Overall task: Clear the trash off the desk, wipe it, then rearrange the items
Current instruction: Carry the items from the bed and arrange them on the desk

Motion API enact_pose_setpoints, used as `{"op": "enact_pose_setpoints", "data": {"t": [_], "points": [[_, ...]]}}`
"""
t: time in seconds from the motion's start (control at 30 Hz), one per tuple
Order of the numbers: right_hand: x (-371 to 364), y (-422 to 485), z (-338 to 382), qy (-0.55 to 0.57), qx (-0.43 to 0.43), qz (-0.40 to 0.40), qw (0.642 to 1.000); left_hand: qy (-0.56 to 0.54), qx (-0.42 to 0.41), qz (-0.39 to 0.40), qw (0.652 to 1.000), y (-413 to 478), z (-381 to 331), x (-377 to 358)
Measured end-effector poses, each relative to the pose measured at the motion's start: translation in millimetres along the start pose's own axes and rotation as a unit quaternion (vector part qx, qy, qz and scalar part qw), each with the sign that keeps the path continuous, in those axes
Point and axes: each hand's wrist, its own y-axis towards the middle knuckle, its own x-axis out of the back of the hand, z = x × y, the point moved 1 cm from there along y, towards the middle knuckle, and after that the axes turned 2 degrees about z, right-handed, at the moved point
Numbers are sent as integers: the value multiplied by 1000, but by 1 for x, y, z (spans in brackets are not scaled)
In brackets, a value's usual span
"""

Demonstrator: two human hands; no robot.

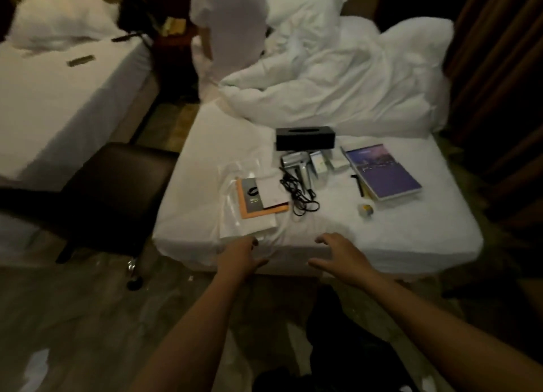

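Left hand point(241, 255): fingers spread, empty, at bed point(411, 233) edge.
Right hand point(342, 256): spread, empty.
Paper stack point(255, 206): 12 o'clock from left hand.
Hair dryer point(295, 162): 11 o'clock from right hand.

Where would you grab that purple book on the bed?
Probably its right edge, coming from the right: the purple book lies flat on the white sheet, that edge is free, while a black pen and small boxes crowd its left.

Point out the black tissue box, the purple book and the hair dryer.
black tissue box point(305, 141), head view, front wall
purple book point(385, 171), head view, middle of its cover
hair dryer point(291, 159), head view, silver barrel
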Motion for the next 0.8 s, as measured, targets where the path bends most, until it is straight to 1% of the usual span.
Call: {"op": "enact_pose_setpoints", "data": {"t": [0.1,0.2,0.27,0.37,0.5,0.63,0.7,0.8], "points": [[14,25,-33,36,-55,-5,998,17,-30,30,999,46,-30,-7],[28,66,-63,39,-72,5,997,27,-41,54,997,91,-57,-14],[43,111,-86,35,-76,28,996,22,-16,66,997,134,-74,-20],[52,134,-90,23,-67,36,997,15,10,68,998,152,-82,-21],[71,192,-117,7,-58,83,995,-25,63,67,995,202,-100,-31],[73,228,-124,13,-58,107,993,-31,100,89,991,228,-98,-37],[67,240,-125,21,-60,112,992,-28,121,89,988,242,-88,-39],[57,258,-131,25,-77,89,993,-33,132,78,988,265,-71,-41]]}}
